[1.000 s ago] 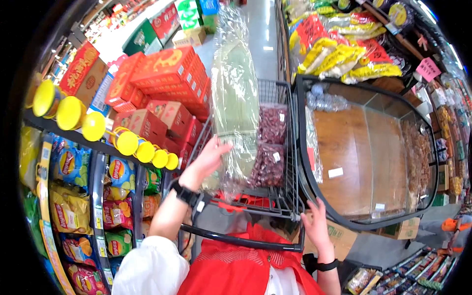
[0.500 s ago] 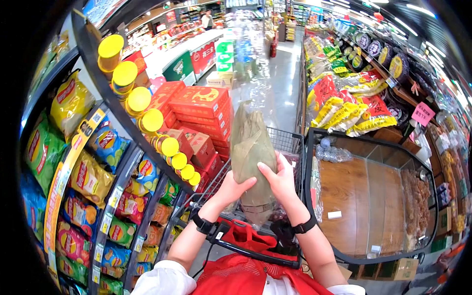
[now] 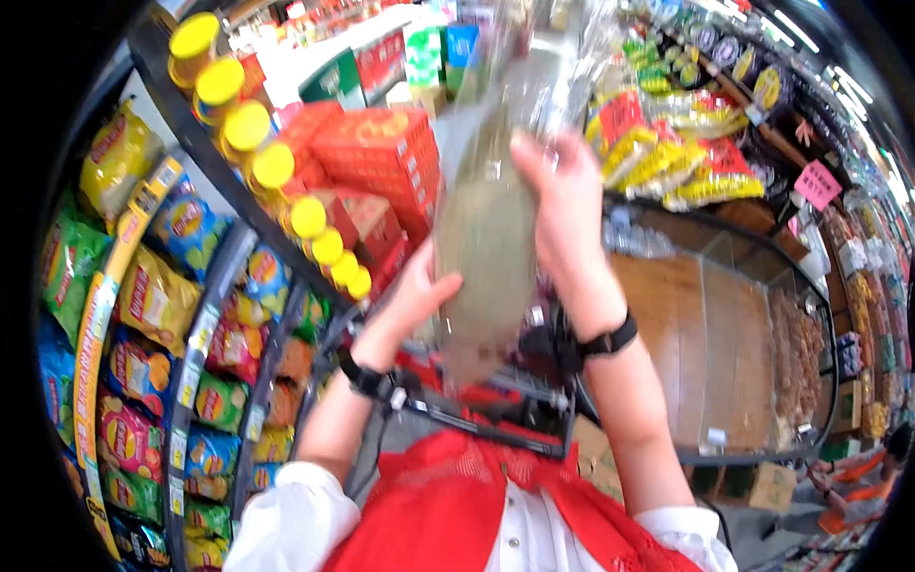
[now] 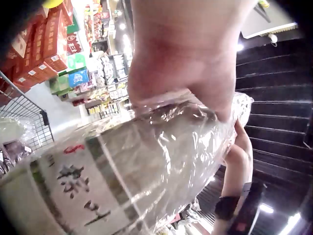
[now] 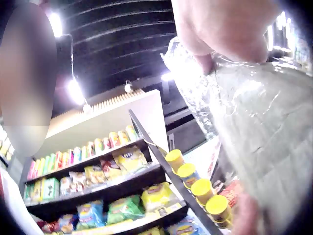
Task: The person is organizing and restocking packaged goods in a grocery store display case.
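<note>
Near: red vest (image 3: pixel 419 505) worn, cart handle (image 3: pixel 491 429) just past it. Pack (image 3: pixel 486 257) (long, pale green-grey, clear wrap) held up above the cart, between both hands, long axis running near to far. In the head view it is blurred.

Left hand (image 3: pixel 410 296): set at the pack's left edge, nearer of the two. Thumb laid on the upper face; the other fingers are hidden by the pack, so their exact curl can't be told. Pack gripped between thumb and hidden fingers. Dark printed characters on a pale band can be seen on the pack in the left wrist view.

Right hand (image 3: pixel 569 214): set farther along, at the pack's right edge. Pack pinched there, thumb on the upper face, fingers bent. Wrap is touched by this hand in the right wrist view too. Clear wrap runs on past it at the far end.

Left side: chip bags (image 3: pixel 157 300) shelved in rows, yellow-lidded tins (image 3: pixel 245 126) lined up on a dark rail beside them. Right side: glass-walled bin (image 3: pixel 686 315), wood-look floor, brown goods along its right part.

Far: red boxes (image 3: pixel 381 143) stacked left of the pack, yellow-and-red bags (image 3: pixel 710 172) piled on the right beyond the bin, pink sign (image 3: pixel 817 185) right of those.
</note>
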A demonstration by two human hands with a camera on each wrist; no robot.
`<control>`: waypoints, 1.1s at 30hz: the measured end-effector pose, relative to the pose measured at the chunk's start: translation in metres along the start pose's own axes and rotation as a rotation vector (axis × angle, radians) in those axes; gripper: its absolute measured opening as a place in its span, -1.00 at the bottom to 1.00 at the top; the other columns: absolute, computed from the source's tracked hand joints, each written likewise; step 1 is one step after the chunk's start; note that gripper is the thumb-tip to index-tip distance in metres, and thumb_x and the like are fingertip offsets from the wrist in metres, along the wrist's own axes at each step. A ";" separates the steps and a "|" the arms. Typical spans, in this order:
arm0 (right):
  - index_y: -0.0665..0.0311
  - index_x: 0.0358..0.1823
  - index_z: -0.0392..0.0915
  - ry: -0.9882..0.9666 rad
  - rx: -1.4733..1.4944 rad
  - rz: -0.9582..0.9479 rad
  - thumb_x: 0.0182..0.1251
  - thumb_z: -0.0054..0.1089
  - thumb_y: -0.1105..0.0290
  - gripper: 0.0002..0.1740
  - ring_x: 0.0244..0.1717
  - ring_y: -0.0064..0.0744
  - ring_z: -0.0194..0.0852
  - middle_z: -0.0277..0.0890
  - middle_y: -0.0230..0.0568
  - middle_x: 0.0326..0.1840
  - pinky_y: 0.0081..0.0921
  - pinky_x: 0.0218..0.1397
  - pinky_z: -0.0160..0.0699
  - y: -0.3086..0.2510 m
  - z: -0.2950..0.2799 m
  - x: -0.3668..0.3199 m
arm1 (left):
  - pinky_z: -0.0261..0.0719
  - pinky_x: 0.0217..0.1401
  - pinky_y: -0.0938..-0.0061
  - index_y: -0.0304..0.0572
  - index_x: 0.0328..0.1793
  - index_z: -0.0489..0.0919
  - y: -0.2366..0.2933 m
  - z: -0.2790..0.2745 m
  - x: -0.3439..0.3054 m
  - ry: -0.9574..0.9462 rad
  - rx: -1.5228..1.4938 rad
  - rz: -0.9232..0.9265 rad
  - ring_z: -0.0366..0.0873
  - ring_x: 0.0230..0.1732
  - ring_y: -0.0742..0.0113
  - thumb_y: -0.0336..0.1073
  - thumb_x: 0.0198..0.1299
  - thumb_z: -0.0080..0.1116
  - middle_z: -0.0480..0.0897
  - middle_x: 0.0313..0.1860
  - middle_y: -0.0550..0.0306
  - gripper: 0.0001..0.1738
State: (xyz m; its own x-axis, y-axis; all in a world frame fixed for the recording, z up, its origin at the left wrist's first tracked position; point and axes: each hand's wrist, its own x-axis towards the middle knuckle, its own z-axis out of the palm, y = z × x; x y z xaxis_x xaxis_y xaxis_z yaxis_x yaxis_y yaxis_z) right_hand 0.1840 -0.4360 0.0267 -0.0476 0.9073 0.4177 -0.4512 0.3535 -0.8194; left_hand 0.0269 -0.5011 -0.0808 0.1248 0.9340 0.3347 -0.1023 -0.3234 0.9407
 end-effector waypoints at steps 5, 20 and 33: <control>0.38 -0.26 0.43 0.100 0.239 -0.071 0.14 0.09 0.49 -0.85 -0.34 -0.47 0.46 0.50 -0.25 -0.34 -0.53 -0.25 0.47 -0.008 -0.021 0.015 | 0.32 0.14 0.50 -0.37 0.17 0.30 0.001 0.020 -0.005 -0.048 0.093 -0.197 0.38 0.03 0.45 -0.42 -0.01 0.21 0.47 0.03 0.13 -0.43; 0.38 -0.11 0.42 0.234 0.183 -0.298 0.28 -0.09 0.43 -0.78 -0.14 -0.40 0.44 0.48 -0.18 -0.16 -0.45 -0.01 0.42 -0.023 -0.119 -0.003 | 0.41 0.04 0.50 -0.34 0.00 0.43 -0.022 0.013 -0.041 0.125 0.296 -0.238 0.49 -0.04 0.35 -0.27 0.30 -0.17 0.55 -0.10 0.06 -0.70; 0.30 -0.37 0.57 -0.360 -0.563 0.112 -0.06 0.26 0.51 -0.85 -0.39 -0.37 0.47 0.54 -0.26 -0.42 -0.50 -0.23 0.42 0.078 -0.036 -0.239 | 0.49 0.04 0.28 -0.32 0.22 0.22 0.000 0.037 -0.082 0.030 -0.514 -0.950 0.50 -0.02 0.15 -0.56 0.02 -0.08 0.45 0.06 -0.05 -0.46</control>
State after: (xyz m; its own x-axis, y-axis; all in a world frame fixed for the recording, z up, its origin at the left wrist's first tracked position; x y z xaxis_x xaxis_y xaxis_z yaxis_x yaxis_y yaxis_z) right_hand 0.1921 -0.6170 -0.1508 -0.4051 0.8474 0.3432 0.1023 0.4151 -0.9040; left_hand 0.0532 -0.5830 -0.1060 0.3479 0.7752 -0.5273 -0.3791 0.6308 0.6771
